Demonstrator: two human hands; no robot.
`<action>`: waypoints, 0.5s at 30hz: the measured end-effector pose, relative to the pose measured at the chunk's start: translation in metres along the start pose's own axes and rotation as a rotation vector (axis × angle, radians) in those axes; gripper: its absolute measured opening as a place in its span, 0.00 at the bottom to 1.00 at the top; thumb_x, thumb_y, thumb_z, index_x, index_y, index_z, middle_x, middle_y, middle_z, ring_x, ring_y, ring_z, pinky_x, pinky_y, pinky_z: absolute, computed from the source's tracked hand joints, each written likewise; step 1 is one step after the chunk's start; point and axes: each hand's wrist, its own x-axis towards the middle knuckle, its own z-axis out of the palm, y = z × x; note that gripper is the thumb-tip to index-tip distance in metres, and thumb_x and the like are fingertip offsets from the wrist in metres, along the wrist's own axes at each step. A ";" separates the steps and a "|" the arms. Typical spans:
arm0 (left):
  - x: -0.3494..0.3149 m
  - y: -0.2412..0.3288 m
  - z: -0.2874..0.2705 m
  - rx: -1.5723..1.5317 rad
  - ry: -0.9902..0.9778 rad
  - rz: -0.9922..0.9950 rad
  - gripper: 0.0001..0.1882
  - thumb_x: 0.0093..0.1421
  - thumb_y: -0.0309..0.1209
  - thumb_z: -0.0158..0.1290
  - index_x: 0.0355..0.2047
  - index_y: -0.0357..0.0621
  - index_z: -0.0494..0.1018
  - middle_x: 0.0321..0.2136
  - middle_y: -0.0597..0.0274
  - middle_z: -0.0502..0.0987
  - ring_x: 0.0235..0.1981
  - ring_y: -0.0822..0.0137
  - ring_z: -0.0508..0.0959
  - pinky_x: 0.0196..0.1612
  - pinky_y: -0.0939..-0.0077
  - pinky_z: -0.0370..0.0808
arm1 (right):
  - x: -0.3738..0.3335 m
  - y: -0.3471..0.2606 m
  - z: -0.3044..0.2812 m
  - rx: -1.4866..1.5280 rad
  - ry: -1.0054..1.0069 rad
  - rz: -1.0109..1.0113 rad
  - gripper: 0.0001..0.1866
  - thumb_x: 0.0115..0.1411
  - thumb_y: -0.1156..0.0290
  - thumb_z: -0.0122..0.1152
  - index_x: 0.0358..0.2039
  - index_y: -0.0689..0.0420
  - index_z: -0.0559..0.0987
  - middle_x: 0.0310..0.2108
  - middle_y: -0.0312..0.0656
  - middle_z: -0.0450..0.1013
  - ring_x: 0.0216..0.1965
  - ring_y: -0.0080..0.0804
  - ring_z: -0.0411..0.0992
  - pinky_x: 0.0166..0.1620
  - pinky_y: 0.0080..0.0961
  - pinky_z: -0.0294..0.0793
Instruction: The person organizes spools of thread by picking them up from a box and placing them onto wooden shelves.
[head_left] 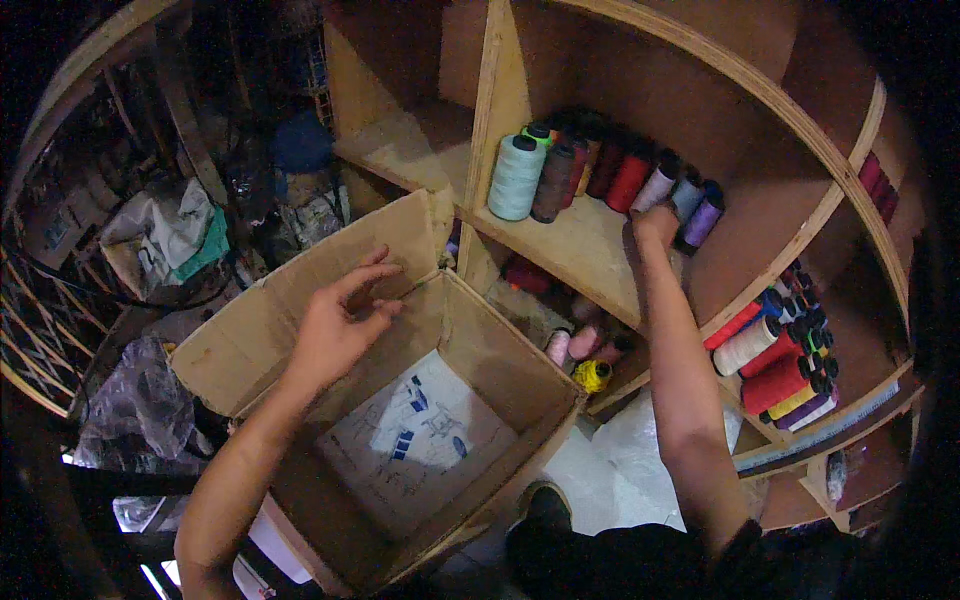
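Observation:
My left hand hovers above the open cardboard box, near its raised flap, with fingers apart and nothing in them. Inside the box lies a white printed sheet. My right hand reaches into a wooden shelf compartment, its fingers curled at the lower part of a pale lilac thread spool; the fingertips are partly hidden. Beside that spool stand a grey-blue spool and a purple spool. To its left are a red spool, a brown spool and a pale aqua spool.
Several coloured spools fill a compartment at the right. Pink spools and a yellow spool lie in the lower compartment. Clear plastic is on the floor. Bags clutter the left side.

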 end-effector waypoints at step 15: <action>-0.013 0.001 -0.030 0.391 -0.218 -0.026 0.16 0.51 0.27 0.52 0.42 0.41 0.71 0.37 0.50 0.76 0.35 0.54 0.77 0.39 0.66 0.73 | -0.164 -0.084 -0.106 0.249 -0.934 -0.666 0.19 0.49 0.66 0.63 0.40 0.62 0.73 0.33 0.46 0.74 0.34 0.38 0.73 0.40 0.30 0.71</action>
